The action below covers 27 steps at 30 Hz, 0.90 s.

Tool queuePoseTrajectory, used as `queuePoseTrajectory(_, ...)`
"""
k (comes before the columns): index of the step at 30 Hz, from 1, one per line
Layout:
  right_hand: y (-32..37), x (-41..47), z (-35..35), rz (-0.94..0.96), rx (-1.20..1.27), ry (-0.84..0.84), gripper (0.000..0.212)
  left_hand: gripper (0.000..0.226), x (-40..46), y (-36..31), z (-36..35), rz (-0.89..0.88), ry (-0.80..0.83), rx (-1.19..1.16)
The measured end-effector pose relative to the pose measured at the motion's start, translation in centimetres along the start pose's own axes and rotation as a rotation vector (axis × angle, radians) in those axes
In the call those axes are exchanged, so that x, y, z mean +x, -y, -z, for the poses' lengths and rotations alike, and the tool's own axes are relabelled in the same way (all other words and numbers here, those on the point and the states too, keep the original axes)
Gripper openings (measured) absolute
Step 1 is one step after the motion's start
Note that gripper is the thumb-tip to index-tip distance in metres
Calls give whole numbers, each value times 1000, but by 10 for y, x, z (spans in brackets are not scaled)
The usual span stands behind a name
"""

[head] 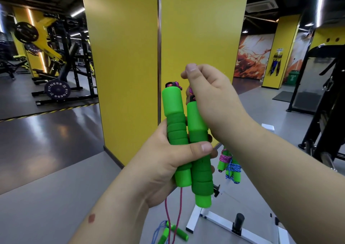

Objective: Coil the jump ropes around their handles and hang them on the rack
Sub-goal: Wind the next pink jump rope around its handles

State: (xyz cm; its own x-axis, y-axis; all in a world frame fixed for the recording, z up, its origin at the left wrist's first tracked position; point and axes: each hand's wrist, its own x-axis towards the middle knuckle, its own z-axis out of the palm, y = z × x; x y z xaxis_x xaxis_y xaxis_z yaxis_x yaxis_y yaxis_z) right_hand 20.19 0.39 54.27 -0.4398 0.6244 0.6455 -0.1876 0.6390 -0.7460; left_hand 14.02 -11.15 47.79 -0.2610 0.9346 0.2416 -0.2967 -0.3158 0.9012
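**Two green handles held upright before a yellow pillar**

The left hand [164, 161] grips a pair of green foam jump-rope handles [184, 141] side by side, thumb laid across their fronts and fingers curled behind. Both handles stand nearly upright, long axes running bottom to top with a slight lean to the left; their cord ends point up. The right hand [209, 94] reaches over the top of the right-hand handle, fingers curled and pinching the pink cord [190, 90] where it leaves the cap. A loop of that pink cord [175, 212] hangs from under the left hand toward the grey floor [56, 197].

Behind and below the handles, already coiled jump ropes [228, 164], green handles bound in pink and blue cord, hang on a white rack [214, 218] with black pegs; the right forearm covers much of them. Another rope with green handles and blue cord [168, 232] lies loose on the floor by the rack's foot. The yellow pillar [130, 66] stands close behind, with weight machines [56, 60] off to the left.
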Motion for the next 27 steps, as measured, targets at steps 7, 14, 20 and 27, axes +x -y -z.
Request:
queuePoseTrajectory(7,5,8,3,-47,130,-117,30,57,-8,1,7,108,103,94)
queuePoseTrajectory(14,-4,5,21,-97,-83,-72,20,50,-8,-13,14,62,-15,334)
queuePoseTrajectory(20,14,-3,29,-120,2,384,38,45,-7,-25,10,44,-21,503)
queuePoseTrajectory(27,22,-1,42,-469,484,556,54,25,-14,-37,7,72,69,357)
